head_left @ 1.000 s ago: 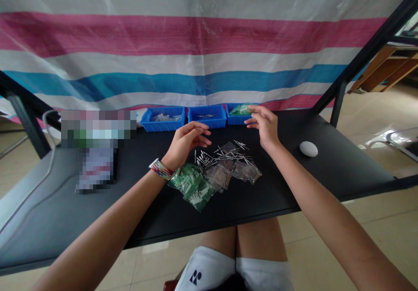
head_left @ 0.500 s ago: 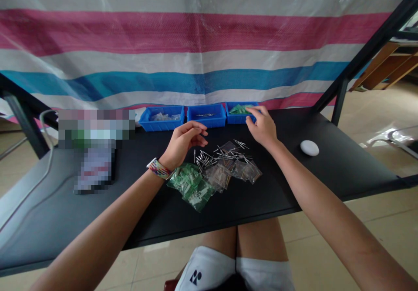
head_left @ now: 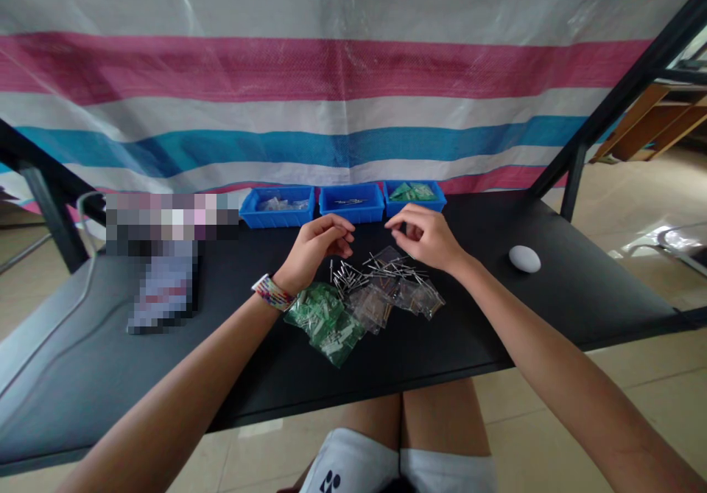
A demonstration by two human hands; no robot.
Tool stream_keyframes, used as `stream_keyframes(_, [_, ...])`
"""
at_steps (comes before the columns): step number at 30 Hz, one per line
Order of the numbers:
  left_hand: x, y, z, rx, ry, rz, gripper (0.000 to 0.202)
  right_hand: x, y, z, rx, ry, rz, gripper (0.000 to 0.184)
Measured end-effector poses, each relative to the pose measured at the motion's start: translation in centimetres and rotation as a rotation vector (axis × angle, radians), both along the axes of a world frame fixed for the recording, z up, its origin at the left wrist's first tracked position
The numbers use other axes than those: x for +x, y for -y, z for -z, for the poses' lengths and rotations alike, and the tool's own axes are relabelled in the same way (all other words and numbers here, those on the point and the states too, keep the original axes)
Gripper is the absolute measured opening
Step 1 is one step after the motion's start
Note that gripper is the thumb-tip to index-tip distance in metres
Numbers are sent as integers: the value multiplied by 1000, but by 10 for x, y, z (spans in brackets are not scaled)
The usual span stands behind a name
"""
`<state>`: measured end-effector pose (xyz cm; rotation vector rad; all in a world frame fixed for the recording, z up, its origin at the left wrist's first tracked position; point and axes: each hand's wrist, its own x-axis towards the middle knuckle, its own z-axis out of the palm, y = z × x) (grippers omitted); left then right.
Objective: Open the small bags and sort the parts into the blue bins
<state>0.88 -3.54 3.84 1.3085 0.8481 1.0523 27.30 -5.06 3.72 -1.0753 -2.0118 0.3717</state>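
My left hand [head_left: 317, 248], with a multicoloured woven band on its wrist, hovers over the table with loosely bent fingers and nothing visible in them. Opposite it, my right hand [head_left: 428, 236] is open, thumb and curved fingers apart, in front of the right blue bin [head_left: 436, 204]. Below the hands lies a heap of silver pop rivets [head_left: 349, 278]. Small clear plastic bags [head_left: 371, 305] overlap the heap's front side. Green bags with pale pieces [head_left: 325, 320] lie near my left wrist. Green packets [head_left: 412, 191] fill the right bin.
The middle blue bin [head_left: 353, 213] holds a few rivets; the left blue bin [head_left: 279, 218] holds clear bags. A white rounded object [head_left: 524, 259] sits at the right. A cable [head_left: 82, 287] and blurred-out items are at the left. A striped sheet [head_left: 342, 69] hangs behind.
My right hand has drawn back from the right bin toward the rivet heap, its fingers now pointing left. My left hand stays almost in place. The view has tilted slightly upward.
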Motion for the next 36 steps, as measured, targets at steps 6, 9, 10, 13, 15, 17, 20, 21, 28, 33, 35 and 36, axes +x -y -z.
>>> stream_keyframes(6, [-1,1,-3,10,5,-12,22,-31,37,-13,-199,115,-485,20])
stream_keyframes(9, [-1,0,-3,13,3,-16,21,-35,41,-10,-214,222,-503,22])
stream_keyframes(10, [-1,0,-3,13,2,-17,21,-35,41,-9,-210,244,-496,20])
stream_keyframes(13, [-1,0,-1,4,1,-15,21,-34,38,-5,-185,277,-491,15])
stream_keyframes(15, [-1,0,-1,2,0,-13,21,-33,36,-6,-181,257,-501,15])
stream_keyframes(17, [-1,0,-1,6,-3,-13,21,-32,34,-9,-222,179,-503,15])
stream_keyframes(20, [-1,-1,-1,4,-2,2,24,-29,31,-15,-419,-55,-468,11])
stream_keyframes(21, [-1,-1,-1,1,5,20,26,-29,30,-16,-495,-156,-442,13])
stream_keyframes(28, [1,2,-3,-1,58,224,46,-34,18,-6,-657,-762,-130,39])
stream_keyframes(33, [2,6,-4,91,-37,181,34,-37,16,1,-716,-877,-123,42])
stream_keyframes(35, [3,6,-4,139,-58,151,34,-38,18,1,-742,-867,-140,42])
stream_keyframes(36, [3,6,-4,158,-69,135,33,-39,19,1,-753,-857,-145,42])
